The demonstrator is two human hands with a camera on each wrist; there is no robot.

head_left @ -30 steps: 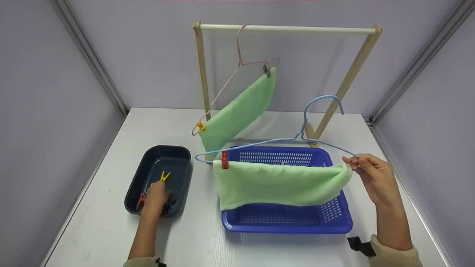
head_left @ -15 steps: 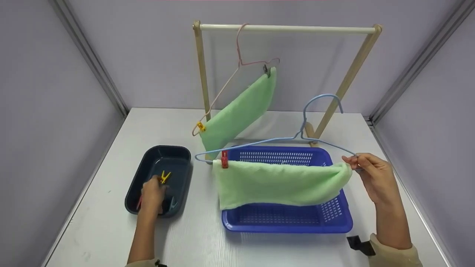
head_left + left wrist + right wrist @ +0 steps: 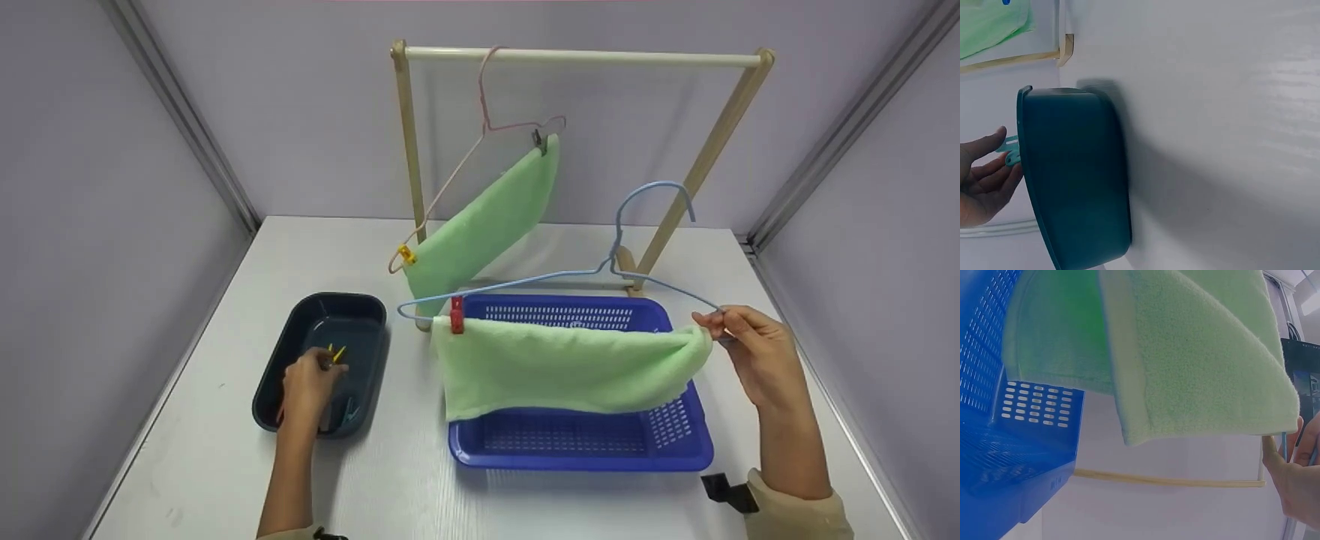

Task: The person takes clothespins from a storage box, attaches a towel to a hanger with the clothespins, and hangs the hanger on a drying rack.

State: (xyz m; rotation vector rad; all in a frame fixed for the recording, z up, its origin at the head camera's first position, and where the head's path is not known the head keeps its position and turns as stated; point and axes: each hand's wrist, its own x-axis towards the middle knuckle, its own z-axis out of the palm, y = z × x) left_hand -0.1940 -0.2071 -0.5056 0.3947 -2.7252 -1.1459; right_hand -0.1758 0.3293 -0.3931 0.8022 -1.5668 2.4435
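Over the dark tray (image 3: 274,360), my left hand (image 3: 309,379) pinches a teal clothespin (image 3: 1012,153), as the left wrist view shows. A yellow clothespin (image 3: 339,354) sits just past its fingertips, and another teal clothespin (image 3: 350,409) lies in the tray. With thumb and fingers my right hand (image 3: 757,352) grips the right end of a blue hanger (image 3: 551,276), at the corner of a light green towel (image 3: 570,367). A red clothespin (image 3: 457,315) fastens the towel's left corner to that hanger. The towel's right side is folded over.
Below the towel stands a blue perforated basket (image 3: 577,457). Behind it is a rack with a white rod (image 3: 637,57). A pink hanger (image 3: 484,97) hangs there, bearing another green towel (image 3: 480,225) fastened by a yellow clip (image 3: 406,254) and a dark clip (image 3: 539,141).
My left hand has shifted slightly away from me within the tray, its fingers rising beside the yellow clothespin. The blue hanger and its towel have lifted a little at the left; my right hand keeps its grip.
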